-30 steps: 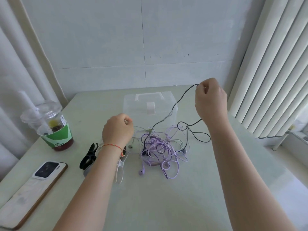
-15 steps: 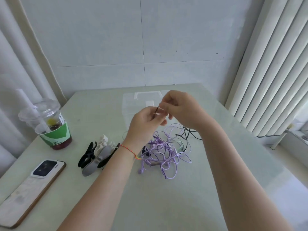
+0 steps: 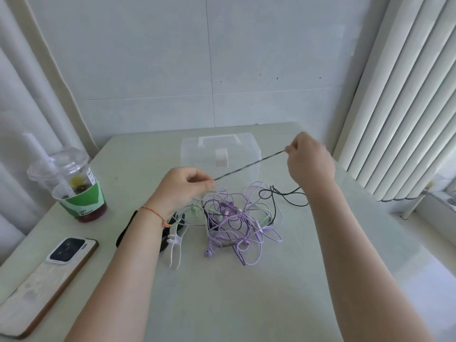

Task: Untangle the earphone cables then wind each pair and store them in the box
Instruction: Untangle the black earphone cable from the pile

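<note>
Head view: untangling step. Left hand [image 3: 182, 187] and right hand [image 3: 307, 160] each pinch black cable [image 3: 249, 165], taut above tangle [image 3: 234, 218]. Next: draw black cable free rightward.

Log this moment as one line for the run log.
phase: untangling | left hand: pinches black cable | right hand: pinches same cable, taut | tangle: on table | box: shut

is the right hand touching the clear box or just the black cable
Apart from the box. The head view shows the right hand raised beside it, pinching only the black cable, stretched across to the left hand.
</note>
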The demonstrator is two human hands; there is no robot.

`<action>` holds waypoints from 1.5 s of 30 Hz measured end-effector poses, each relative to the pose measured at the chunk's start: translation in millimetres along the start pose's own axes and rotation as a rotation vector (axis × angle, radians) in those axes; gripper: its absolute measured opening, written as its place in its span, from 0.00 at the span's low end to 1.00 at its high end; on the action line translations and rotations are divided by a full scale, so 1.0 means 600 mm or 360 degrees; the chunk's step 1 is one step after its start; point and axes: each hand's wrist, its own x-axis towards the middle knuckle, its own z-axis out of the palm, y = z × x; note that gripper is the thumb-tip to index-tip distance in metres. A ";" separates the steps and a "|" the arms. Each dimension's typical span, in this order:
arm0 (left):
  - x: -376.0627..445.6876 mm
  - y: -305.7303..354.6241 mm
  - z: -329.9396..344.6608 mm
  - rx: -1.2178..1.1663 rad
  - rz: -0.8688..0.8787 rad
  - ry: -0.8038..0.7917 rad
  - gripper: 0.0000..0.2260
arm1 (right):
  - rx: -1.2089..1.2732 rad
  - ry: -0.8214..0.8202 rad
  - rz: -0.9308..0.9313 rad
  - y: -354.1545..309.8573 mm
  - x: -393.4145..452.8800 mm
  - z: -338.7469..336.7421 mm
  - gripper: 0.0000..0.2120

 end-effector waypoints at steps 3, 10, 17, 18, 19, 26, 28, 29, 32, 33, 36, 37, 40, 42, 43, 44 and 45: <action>-0.001 -0.001 0.017 0.0209 -0.0030 -0.0076 0.02 | -0.0470 0.0058 -0.0056 0.013 -0.004 -0.006 0.09; 0.001 0.003 0.045 0.0008 0.0065 0.0056 0.06 | 0.0025 -0.0361 -0.0621 -0.050 -0.033 0.028 0.14; 0.002 0.001 0.045 0.0095 0.0067 0.0009 0.06 | 0.0127 -0.0972 -0.0672 -0.072 -0.056 0.061 0.09; 0.002 -0.002 0.043 0.0129 0.0045 -0.0018 0.06 | 0.0125 -0.0945 -0.0625 -0.066 -0.049 0.059 0.09; 0.002 -0.004 0.040 0.0156 0.0026 -0.0038 0.07 | 0.0142 -0.0907 -0.0574 -0.060 -0.042 0.056 0.10; 0.001 0.006 0.047 0.0134 0.0099 -0.0043 0.12 | 0.0544 -0.0343 -0.0370 -0.057 -0.030 0.028 0.10; -0.001 0.009 0.051 0.0208 0.0114 -0.0099 0.22 | 0.0648 -0.0314 -0.0389 -0.065 -0.036 0.029 0.10; -0.002 0.010 0.052 0.0258 0.0101 -0.0139 0.27 | 0.0681 -0.0314 -0.0406 -0.068 -0.039 0.030 0.10; 0.001 0.002 0.049 0.0414 0.0035 -0.0236 0.41 | 0.0675 -0.0266 -0.0378 -0.069 -0.039 0.028 0.10; 0.000 0.000 0.046 0.0433 0.0017 -0.0251 0.43 | 0.0665 -0.0232 -0.0340 -0.068 -0.036 0.026 0.11; -0.002 -0.001 0.036 0.0384 -0.0031 -0.0197 0.38 | 0.0677 -0.0149 -0.0249 -0.060 -0.029 0.015 0.11; -0.002 0.001 0.036 0.0342 -0.0021 -0.0132 0.31 | 0.0696 -0.0146 -0.0236 -0.059 -0.028 0.010 0.11; 0.000 0.009 0.042 0.0137 0.0144 0.0076 0.06 | 0.0917 -0.0329 -0.0204 -0.062 -0.033 -0.001 0.11; -0.001 0.018 0.050 -0.0017 0.0250 0.0131 0.05 | 0.1061 -0.0538 -0.0202 -0.070 -0.039 -0.003 0.11; -0.002 0.021 0.055 -0.0088 0.0279 0.0120 0.07 | 0.1109 -0.0626 -0.0212 -0.074 -0.042 -0.002 0.11; -0.002 0.023 0.060 -0.0126 0.0291 0.0105 0.09 | 0.1150 -0.0696 -0.0224 -0.077 -0.044 -0.001 0.11; -0.002 0.023 0.065 -0.0135 0.0300 0.0079 0.10 | 0.1185 -0.0749 -0.0235 -0.081 -0.046 0.001 0.11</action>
